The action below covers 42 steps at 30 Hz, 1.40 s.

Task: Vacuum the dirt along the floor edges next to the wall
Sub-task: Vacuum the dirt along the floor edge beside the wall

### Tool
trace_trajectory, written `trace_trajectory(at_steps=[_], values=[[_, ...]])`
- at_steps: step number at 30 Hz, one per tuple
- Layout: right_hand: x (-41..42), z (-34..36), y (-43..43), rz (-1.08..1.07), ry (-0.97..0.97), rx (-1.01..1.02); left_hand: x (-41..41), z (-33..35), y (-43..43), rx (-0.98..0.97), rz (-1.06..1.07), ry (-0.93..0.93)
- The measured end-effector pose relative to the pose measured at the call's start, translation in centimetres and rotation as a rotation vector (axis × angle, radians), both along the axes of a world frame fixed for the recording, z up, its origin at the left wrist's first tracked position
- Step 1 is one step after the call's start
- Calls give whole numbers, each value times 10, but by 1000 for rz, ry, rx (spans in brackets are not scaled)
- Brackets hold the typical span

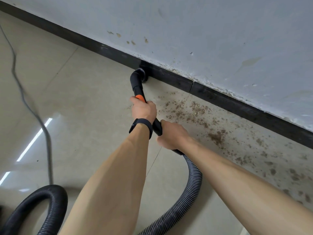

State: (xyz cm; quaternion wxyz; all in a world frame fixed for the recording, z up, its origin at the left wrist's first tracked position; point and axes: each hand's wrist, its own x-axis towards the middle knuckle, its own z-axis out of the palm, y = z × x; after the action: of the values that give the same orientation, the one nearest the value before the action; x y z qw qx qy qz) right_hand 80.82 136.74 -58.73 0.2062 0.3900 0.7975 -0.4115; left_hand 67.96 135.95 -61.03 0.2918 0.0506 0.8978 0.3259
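Note:
A black vacuum wand (137, 85) with an orange band ends in a round nozzle (142, 74) pressed against the black skirting board (220, 99) at the floor edge. My left hand (143, 110), with a black wristband, is shut on the wand just below the orange band. Lower on the same wand, my right hand (172, 135) grips where the ribbed hose (194, 184) joins. Brown dirt (196, 114) lies scattered on the beige tiles to the right of the nozzle, along the wall.
The ribbed hose curls down past my right arm and loops again at bottom left (42, 209). A grey power cable (25, 99) runs across the tiles on the left. The white wall (220, 39) is stained and chipped above the skirting.

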Motion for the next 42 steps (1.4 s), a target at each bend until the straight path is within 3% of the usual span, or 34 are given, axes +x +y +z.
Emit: trace_trajectory(at_steps=[9, 18, 25, 42], values=[[-14, 6, -15, 9, 20, -47, -16, 11, -20, -23, -22, -30], [-16, 18, -102, 311, -52, -6, -6, 3, -142, 3, 300, -62], [7, 14, -132, 455, -69, 101, 23, 5, -183, 10, 411, -77], [43, 8, -113, 307, -71, 22, 57, 27, -149, -93, 281, -43]])
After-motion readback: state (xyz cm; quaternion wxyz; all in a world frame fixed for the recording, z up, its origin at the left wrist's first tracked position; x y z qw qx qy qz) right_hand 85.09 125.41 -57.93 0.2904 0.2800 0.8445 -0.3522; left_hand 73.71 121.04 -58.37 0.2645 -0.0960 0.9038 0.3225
